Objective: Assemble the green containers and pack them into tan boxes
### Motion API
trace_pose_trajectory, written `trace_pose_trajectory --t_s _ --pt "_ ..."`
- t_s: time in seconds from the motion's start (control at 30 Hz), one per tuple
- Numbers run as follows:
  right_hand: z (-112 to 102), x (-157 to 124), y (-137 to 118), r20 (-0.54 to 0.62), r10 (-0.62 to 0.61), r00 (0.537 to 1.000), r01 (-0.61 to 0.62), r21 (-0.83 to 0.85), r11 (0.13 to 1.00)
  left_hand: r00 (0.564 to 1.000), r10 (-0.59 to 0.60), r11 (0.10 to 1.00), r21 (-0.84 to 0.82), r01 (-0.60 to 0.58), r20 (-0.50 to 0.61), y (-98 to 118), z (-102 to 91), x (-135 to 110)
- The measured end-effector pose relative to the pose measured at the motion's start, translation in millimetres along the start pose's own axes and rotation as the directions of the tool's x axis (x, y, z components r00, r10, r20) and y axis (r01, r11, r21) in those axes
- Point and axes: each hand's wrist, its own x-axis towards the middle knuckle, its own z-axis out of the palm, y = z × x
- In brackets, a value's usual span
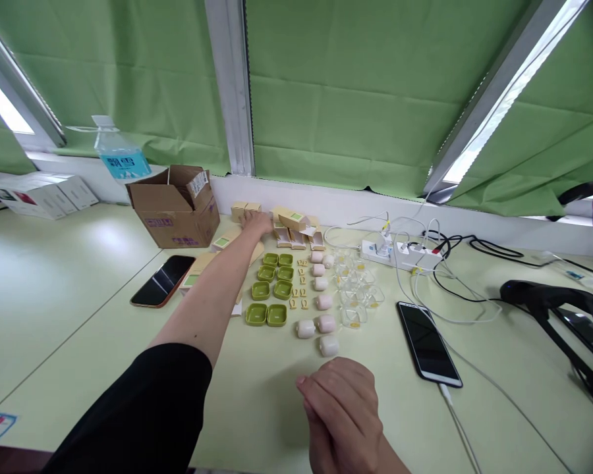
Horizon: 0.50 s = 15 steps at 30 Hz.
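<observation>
Left hand, in the head view (pixel 257 222): stretched across the table (pixel 247 411) to the wall side, down among the small beige boxes (pixel 246 209); fingertips partly hidden, so cannot tell whether spread apart or clamped on a box.
Right hand (pixel 344 408): near the front of the table, fingers curled together into a loose fist; nothing seen sticking out of it, inside of the palm hidden.
Beige boxes: grouped at the far side around the left hand and partly behind the forearm; some standing, some lying, one tilted on top of others, a few showing pink insides (pixel 297 239).
Green dishes (pixel 255 314): eight, set in two columns just right of the forearm.
Yellow pieces (pixel 304 304): small, laid in short rows beside the dishes.
Pale pink cylinders (pixel 329 346): eight, mostly in a line, with a few off to the side.
Clear containers (pixel 353 316): clustered beyond the cylinders, left of the white phone (pixel 429 343); too overlapped to count.
Laid out so far: dishes, yellow pieces, cylinders and containers, all apparently separated by kind.
Less settled: beige boxes, judged the least orderly group, not yet in clear rows.
Left edge: dark phone (pixel 163 281) lying in front of the cardboard carton (pixel 175 210).
</observation>
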Motion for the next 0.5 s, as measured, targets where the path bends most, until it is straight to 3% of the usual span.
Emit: trace_pose_trajectory --t_s 0.17,0.27,0.33,0.4,0.5 --pt "1.3 12.1 2.2 -0.024 -0.093 0.995 0.093 0.007 0.996 0.999 -0.019 0.991 0.132 0.014 0.035 -0.2 -5.0 -2.9" --pt "1.8 18.1 2.3 -0.029 -0.131 0.991 0.131 0.025 0.991 0.999 0.016 0.986 0.165 -0.011 -0.030 2.1 -10.3 -12.1" --pt "1.8 19.5 2.5 -0.016 -0.138 0.990 0.138 0.031 0.990 0.987 0.111 0.978 0.187 -0.089 -0.114 7.9 -13.7 -20.2" --pt "2.2 19.6 3.1 -0.007 -0.137 0.991 0.137 0.034 0.990 0.952 0.277 0.940 0.240 -0.241 -0.131 17.9 -16.1 -27.5" --pt "4.3 19.3 5.6 0.001 -0.138 0.990 0.138 0.026 0.990 0.890 0.456 0.838 0.324 -0.438 0.025 37.8 -17.2 -34.3"
